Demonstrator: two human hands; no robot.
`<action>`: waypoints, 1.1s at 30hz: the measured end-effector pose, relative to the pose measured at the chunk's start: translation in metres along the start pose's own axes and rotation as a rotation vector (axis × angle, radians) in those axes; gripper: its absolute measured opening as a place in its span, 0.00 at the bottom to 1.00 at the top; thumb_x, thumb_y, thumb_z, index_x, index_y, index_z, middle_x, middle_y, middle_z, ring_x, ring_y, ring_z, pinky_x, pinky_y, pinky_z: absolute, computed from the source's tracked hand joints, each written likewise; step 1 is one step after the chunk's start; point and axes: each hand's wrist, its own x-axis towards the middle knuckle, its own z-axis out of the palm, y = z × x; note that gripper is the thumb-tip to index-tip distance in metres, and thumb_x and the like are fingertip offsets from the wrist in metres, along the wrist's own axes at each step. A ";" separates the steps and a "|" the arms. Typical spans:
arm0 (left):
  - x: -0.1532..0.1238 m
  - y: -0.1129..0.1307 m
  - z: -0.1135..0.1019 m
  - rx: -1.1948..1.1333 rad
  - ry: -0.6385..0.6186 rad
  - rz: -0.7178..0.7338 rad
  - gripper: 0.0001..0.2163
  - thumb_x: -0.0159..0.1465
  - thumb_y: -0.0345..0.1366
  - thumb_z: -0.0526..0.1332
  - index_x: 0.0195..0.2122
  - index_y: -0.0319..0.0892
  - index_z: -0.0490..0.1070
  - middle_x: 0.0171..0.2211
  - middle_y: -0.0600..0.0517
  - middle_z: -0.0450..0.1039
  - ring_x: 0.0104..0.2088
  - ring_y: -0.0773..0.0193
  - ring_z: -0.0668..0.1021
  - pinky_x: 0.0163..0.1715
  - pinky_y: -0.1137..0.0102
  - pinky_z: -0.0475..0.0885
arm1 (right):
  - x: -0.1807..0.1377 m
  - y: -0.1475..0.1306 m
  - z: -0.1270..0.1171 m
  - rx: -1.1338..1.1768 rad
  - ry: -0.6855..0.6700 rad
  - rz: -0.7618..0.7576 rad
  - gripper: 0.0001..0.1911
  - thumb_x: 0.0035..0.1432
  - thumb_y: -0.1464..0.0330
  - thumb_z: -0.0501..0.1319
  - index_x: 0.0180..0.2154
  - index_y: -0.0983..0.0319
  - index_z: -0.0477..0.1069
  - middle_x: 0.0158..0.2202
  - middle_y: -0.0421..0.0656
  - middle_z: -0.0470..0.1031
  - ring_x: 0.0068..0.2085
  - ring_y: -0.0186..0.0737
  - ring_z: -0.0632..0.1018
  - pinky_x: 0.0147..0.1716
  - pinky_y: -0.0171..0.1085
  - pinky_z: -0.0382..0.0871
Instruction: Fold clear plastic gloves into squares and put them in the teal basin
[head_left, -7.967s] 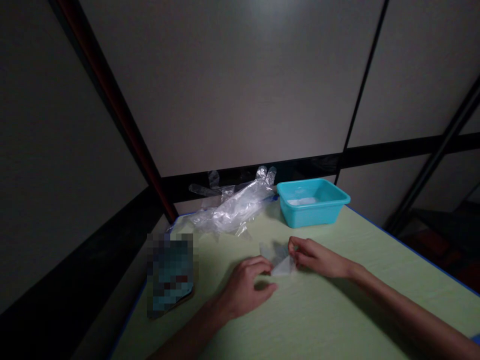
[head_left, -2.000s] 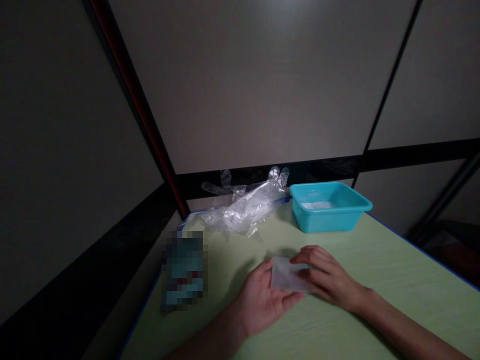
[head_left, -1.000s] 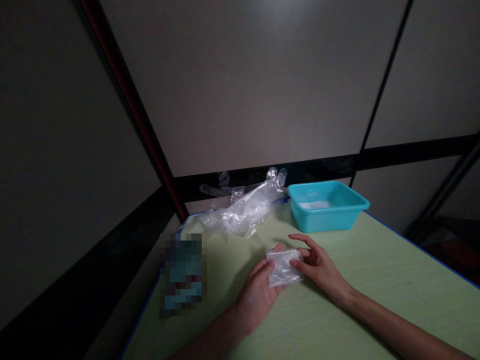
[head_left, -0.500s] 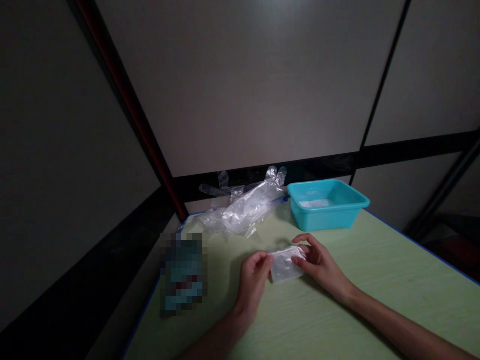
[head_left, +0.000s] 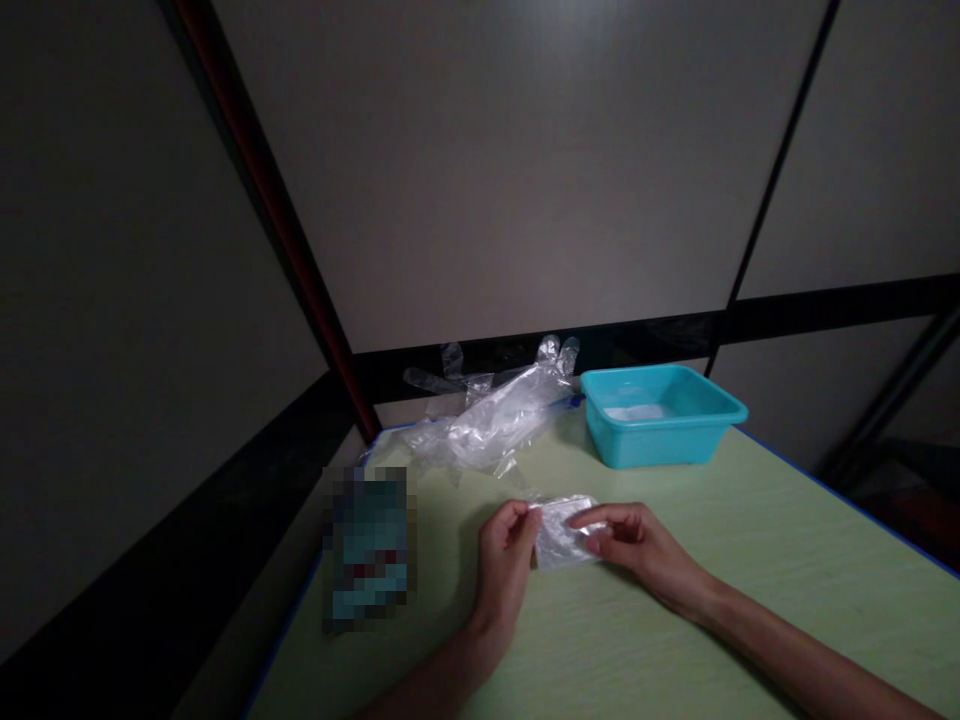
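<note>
A folded rectangle of clear, crinkled plastic film (head_left: 559, 535) is held a little above the table between my two hands. My left hand (head_left: 506, 555) pinches its left edge, thumb in front and fingers curled behind. At its right side is my right hand (head_left: 637, 545), closed on that edge, with the index finger stretched across the front face and the thumb just below. Whether the film is a folded glove or a small bag cannot be told. Behind it lies a loose heap of clear disposable plastic gloves (head_left: 495, 420), some with finger shapes sticking up.
A turquoise plastic basin (head_left: 660, 440) stands at the back right, with something whitish inside. On the left table edge is a blurred-out greenish packet (head_left: 369, 550). The pale green table (head_left: 750, 540) has a blue rim and meets a panelled wall (head_left: 525, 200) behind.
My right index finger has come down from above the film onto its front face. The left hand keeps its pinch. The view has shifted slightly.
</note>
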 end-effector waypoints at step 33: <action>0.000 0.001 0.000 0.016 -0.003 0.017 0.10 0.48 0.39 0.63 0.20 0.38 0.66 0.17 0.55 0.66 0.19 0.70 0.68 0.19 0.77 0.62 | 0.004 0.004 -0.004 -0.180 0.130 -0.053 0.13 0.40 0.62 0.66 0.31 0.62 0.77 0.28 0.42 0.77 0.26 0.37 0.73 0.25 0.35 0.67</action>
